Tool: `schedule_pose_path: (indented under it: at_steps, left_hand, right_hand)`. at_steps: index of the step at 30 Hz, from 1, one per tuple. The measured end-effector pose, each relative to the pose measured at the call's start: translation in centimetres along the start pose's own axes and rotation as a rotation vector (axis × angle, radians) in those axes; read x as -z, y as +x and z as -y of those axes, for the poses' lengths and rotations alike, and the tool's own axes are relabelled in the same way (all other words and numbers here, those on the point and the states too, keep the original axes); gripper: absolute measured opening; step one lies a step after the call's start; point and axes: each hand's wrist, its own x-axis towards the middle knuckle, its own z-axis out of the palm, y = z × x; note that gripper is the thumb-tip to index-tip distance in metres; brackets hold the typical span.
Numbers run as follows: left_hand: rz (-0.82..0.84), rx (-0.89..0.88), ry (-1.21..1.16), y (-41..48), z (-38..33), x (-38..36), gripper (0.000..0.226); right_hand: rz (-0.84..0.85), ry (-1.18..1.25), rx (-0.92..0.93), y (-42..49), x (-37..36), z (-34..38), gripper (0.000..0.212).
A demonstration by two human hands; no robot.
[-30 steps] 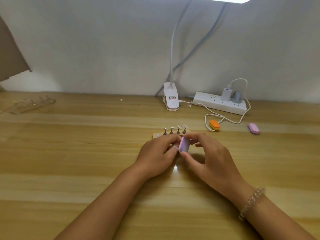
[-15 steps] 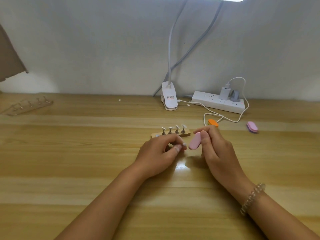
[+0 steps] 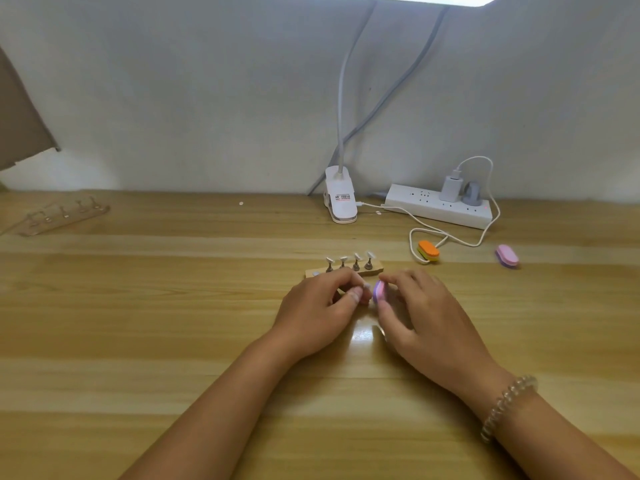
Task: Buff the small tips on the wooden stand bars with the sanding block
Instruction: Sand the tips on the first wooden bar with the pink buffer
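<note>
Pinching with curled fingers, the left hand (image 3: 318,306) holds between thumb and forefinger what looks like one small tip (image 3: 364,289), though blur hides its shape. Just beyond its knuckles the wooden stand bar (image 3: 375,268) lies flat, with four more tips (image 3: 356,259) upright on their pegs. Between the two hands sits the sanding block (image 3: 378,289), pink with a purple edge. It is turned edge-on and meets the held tip or stands just beside it; contact cannot be told. The right hand (image 3: 426,317) grips the block by its narrow sides with thumb and fingertips, a bead bracelet (image 3: 509,403) on the wrist.

The tip is probably featherlight, thin and slick, likely to flick away or crack under force, so it is best held low, by its base, close to the fingertips. The block looks light and slightly yielding like foam, so a side grip that leaves one face free should suit short, gentle strokes.

The table (image 3: 173,323) is glossy pale wood, with lamp glare shining between the wrists. Far left of the left hand lies a clear peg rack (image 3: 59,216). Beyond the hands stand a white lamp clamp (image 3: 341,199) and a power strip (image 3: 440,206) against the pale wall (image 3: 173,98). Beyond and right of the right hand lie an orange block (image 3: 428,251) and a pink block (image 3: 506,255)
</note>
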Motion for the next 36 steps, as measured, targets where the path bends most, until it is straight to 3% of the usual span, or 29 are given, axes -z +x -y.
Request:
schedule_pose_path:
  at_steps: [3,7,14,18,22,26,30,33,36]
  left_hand:
    - [-0.013,0.007,-0.004,-0.06,-0.04,0.06,0.018]
    - [-0.015,-0.003,0.009,-0.06,-0.14,0.14,0.020]
    - [0.020,-0.018,0.025,-0.15,-0.21,0.15,0.018]
    - [0.056,-0.022,0.059,-0.24,-0.30,0.15,0.020]
    - [0.051,-0.018,0.072,-0.16,-0.11,0.20,0.022]
    - [0.053,-0.024,0.089,-0.05,0.02,0.18,0.020]
    - [0.052,-0.033,0.080,-0.02,0.08,0.27,0.023]
    - [0.059,-0.025,0.082,-0.06,0.08,0.19,0.018]
    - [0.067,-0.031,0.066,-0.09,0.20,0.22,0.021]
  right_hand:
    - [0.048,-0.064,-0.045,0.02,0.18,-0.08,0.036]
    - [0.042,0.018,-0.042,0.22,0.17,-0.46,0.033]
    - [-0.107,0.151,0.125,0.13,-0.03,0.07,0.037]
    - [-0.156,0.181,0.059,0.37,0.22,-0.23,0.032]
    - [-0.094,0.154,0.163,0.16,-0.18,0.04,0.033]
    - [-0.142,0.224,0.011,0.65,0.29,-0.31,0.030]
    - [-0.069,0.192,0.147,0.31,-0.06,0.13,0.033]
    - [-0.128,0.271,0.006,0.70,0.40,-0.23,0.029]
    - [-0.104,0.211,0.115,0.41,0.24,0.20,0.031]
